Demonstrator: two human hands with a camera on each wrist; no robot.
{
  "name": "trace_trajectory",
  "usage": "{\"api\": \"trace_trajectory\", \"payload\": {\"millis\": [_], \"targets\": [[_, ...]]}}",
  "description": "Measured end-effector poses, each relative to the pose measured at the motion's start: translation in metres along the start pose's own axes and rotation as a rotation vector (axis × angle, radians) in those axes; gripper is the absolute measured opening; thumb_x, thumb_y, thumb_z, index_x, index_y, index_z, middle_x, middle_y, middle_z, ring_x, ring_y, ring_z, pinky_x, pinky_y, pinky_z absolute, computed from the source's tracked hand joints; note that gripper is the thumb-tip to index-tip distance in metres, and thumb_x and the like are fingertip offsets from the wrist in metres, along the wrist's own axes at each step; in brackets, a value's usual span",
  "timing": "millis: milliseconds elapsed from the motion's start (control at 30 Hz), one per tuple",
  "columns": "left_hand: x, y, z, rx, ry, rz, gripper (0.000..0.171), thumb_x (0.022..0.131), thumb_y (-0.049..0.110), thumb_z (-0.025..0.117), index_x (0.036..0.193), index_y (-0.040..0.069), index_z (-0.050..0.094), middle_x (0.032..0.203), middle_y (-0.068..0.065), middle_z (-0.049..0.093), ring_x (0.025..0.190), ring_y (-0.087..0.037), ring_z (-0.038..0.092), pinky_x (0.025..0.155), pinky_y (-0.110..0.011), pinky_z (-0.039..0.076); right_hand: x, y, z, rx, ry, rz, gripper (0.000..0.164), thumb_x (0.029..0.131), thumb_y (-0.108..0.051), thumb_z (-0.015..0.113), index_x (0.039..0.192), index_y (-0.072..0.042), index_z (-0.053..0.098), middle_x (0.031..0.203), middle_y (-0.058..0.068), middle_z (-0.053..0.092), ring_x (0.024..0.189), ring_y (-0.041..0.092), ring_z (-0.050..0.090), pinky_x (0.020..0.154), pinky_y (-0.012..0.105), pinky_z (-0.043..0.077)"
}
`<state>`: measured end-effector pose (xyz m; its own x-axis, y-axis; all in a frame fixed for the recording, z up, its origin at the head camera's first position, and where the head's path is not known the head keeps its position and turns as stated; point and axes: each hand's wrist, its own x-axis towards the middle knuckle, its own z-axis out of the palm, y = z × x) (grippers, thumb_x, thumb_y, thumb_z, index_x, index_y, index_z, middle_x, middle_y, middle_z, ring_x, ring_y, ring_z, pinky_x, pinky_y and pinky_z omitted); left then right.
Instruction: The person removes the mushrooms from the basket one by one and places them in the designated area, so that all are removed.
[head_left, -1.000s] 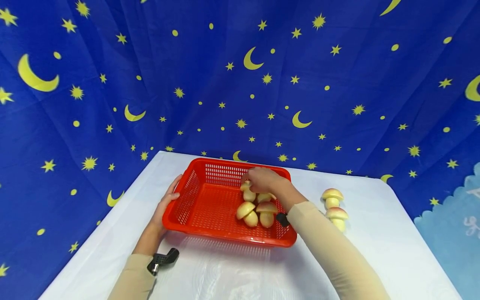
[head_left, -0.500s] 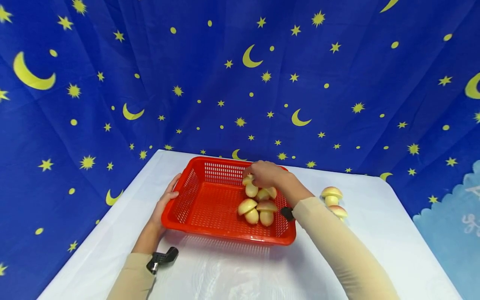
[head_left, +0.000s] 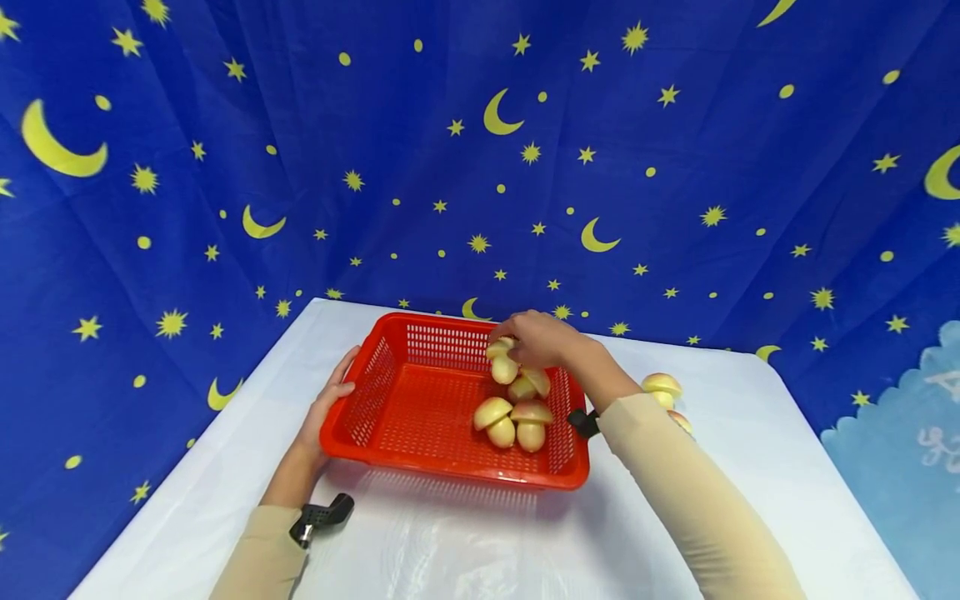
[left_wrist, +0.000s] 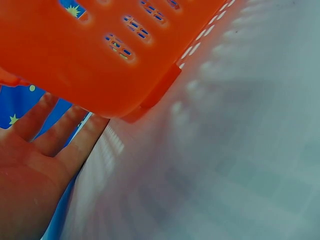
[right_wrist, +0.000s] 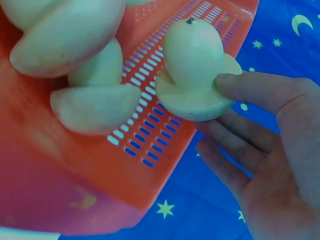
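Observation:
My right hand (head_left: 538, 337) pinches a toy mushroom (head_left: 504, 365) over the back right part of a red plastic basket (head_left: 450, 477). In the right wrist view the thumb presses on the cap of this mushroom (right_wrist: 192, 60) beside the stem, and the fingers support it from the other side. It hangs stem down in the head view. Several other cream-yellow mushrooms (head_left: 531, 421) with pinkish caps lie in the basket's right half. My left hand (head_left: 321, 408) holds the basket's left side, thumb at the rim, and its fingers (left_wrist: 70, 130) lie along the outer wall.
Two more mushrooms (head_left: 662, 388) stand on the white table (head_left: 772, 467) right of the basket, partly behind my right sleeve (head_left: 675, 475). A blue cloth (head_left: 480, 150) with yellow moons and stars hangs behind the table.
My right hand has drawn the held mushroom up and slightly right, exposing the one beneath it. The left hand stays on the basket. My right forearm covers more of the table mushrooms.

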<state>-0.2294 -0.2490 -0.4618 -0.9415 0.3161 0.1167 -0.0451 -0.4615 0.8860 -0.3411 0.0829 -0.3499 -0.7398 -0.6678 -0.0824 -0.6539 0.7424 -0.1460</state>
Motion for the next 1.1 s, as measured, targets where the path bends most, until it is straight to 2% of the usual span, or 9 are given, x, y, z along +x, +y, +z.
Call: {"api": "trace_trajectory", "payload": {"millis": [200,400,567,767,1000,1100], "targets": [[-0.001,0.001,0.001,0.016,0.018,-0.007,0.054,0.095,0.011,0.022,0.141,0.039,0.014,0.148,-0.009,0.007,0.123,-0.035,0.029,0.093,-0.051,0.030,-0.006,0.006,-0.005,0.016,0.017,-0.021,0.036,0.080,-0.012,0.060,0.112,-0.028,0.062,0.104,-0.012,0.058,0.090,0.010,0.050,0.076,0.028,0.043],[-0.001,0.002,0.004,0.006,0.005,-0.010,0.054,0.095,0.012,0.022,0.142,0.038,0.012,0.148,-0.008,0.004,0.124,-0.034,0.027,0.093,-0.053,0.025,-0.013,0.011,-0.009,0.005,0.043,-0.037,0.034,0.080,-0.011,0.061,0.111,-0.025,0.062,0.101,-0.008,0.059,0.089,0.012,0.051,0.076,0.030,0.044],[-0.001,0.003,0.006,0.002,0.012,-0.013,0.054,0.095,0.012,0.022,0.141,0.039,0.012,0.148,-0.007,0.005,0.126,-0.036,0.024,0.093,-0.054,0.022,-0.019,0.013,-0.013,0.017,0.063,-0.045,0.034,0.081,-0.012,0.061,0.113,-0.024,0.061,0.105,-0.006,0.059,0.092,0.014,0.052,0.078,0.033,0.044],[0.000,0.001,0.004,0.016,0.012,-0.011,0.054,0.095,0.013,0.023,0.141,0.039,0.012,0.148,-0.008,0.005,0.127,-0.037,0.023,0.094,-0.053,0.024,-0.027,0.011,-0.019,0.009,0.082,-0.043,0.036,0.081,-0.015,0.062,0.115,-0.024,0.061,0.110,-0.004,0.057,0.097,0.015,0.050,0.081,0.036,0.043],[0.000,0.000,0.002,-0.003,0.007,-0.006,0.054,0.096,0.012,0.022,0.142,0.038,0.012,0.148,-0.009,0.005,0.124,-0.034,0.029,0.093,-0.050,0.030,-0.035,0.015,-0.021,0.013,0.103,-0.037,0.036,0.080,-0.014,0.063,0.114,-0.024,0.062,0.108,-0.003,0.058,0.096,0.016,0.051,0.081,0.038,0.044],[0.000,0.000,0.002,-0.011,-0.005,0.001,0.054,0.096,0.012,0.022,0.142,0.038,0.012,0.148,-0.009,0.004,0.124,-0.034,0.029,0.093,-0.051,0.028,-0.037,0.018,-0.020,0.012,0.095,-0.034,0.035,0.080,-0.015,0.062,0.113,-0.025,0.062,0.107,-0.003,0.058,0.095,0.018,0.052,0.079,0.038,0.044]]}}
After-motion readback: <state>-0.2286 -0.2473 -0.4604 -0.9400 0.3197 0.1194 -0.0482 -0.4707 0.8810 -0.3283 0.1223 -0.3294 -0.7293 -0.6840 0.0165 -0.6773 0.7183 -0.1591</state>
